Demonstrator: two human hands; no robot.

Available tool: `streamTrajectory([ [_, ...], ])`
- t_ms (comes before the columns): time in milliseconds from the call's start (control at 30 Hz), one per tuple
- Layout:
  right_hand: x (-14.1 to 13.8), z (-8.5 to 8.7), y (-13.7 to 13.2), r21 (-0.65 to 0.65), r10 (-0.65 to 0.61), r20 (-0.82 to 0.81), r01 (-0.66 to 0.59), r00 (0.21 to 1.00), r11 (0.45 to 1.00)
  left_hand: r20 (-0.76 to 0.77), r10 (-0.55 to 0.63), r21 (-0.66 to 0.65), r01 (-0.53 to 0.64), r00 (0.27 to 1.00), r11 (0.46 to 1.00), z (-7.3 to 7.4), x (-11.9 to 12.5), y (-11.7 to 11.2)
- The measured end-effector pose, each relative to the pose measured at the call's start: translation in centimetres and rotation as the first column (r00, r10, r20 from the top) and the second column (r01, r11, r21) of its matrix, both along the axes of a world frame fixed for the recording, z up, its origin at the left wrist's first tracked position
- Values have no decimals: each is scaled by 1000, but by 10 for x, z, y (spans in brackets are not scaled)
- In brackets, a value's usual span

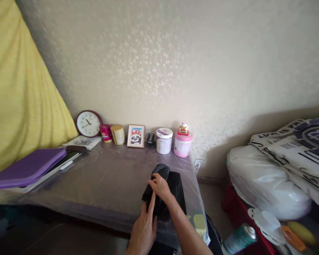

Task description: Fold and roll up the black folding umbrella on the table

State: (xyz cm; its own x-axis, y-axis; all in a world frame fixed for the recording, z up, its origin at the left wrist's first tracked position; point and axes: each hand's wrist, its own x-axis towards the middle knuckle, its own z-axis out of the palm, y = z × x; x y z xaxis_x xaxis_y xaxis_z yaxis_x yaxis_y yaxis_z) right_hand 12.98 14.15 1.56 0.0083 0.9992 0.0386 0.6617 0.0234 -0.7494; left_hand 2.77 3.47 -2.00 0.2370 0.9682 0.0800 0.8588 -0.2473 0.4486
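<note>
A black plastic bag (177, 186), thin and partly folded, lies at the right front part of the table. My right hand (161, 186) reaches over it, thumb and fingers closed on its upper fold. Below, my left hand (144, 228) holds the bag's near edge, with the fingers pointing up toward my right hand. Some of the bag is hidden under both hands and the right forearm.
Plastic film covers the table (114, 177). Along the wall stand a clock (89, 123), a picture frame (135, 136), a white tub (164, 141) and a pink tub (183, 144). A purple folder (29, 166) lies left. A spray can (240, 238) is right of the table.
</note>
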Motion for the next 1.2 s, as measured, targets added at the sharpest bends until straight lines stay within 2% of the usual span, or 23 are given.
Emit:
streamTrajectory([
  [100,3,-1,1,-40,114,-149,-121,982,992,-45,-14,5,14,999,1000,0,1,1],
  [167,4,0,-1,-21,183,-163,-189,970,982,-76,-15,19,16,997,1000,-3,1,2],
  [300,4,9,-17,102,286,-45,-280,957,954,-91,6,60,-1,996,998,-10,1,3],
  [433,10,13,-43,332,352,75,-356,933,873,-78,5,43,-2,997,999,-13,0,3],
  [533,19,8,-55,441,364,163,-398,917,805,-66,13,35,-10,998,999,-13,0,3],
  [667,30,-5,-44,470,347,291,-449,891,760,-9,25,34,-25,1000,999,-9,1,2],
  [767,33,-11,-23,468,309,359,-456,881,757,-3,46,-2,-46,999,999,-9,2,2],
  [900,36,-11,6,439,289,406,-463,867,770,3,50,-43,-50,999,998,-13,2,4],
  [1033,42,-9,34,385,249,435,-429,865,817,7,41,-101,-40,999,994,-13,1,7],
  [1200,50,-10,62,310,190,436,-345,880,886,-14,40,-176,-42,999,983,-7,1,7],
])
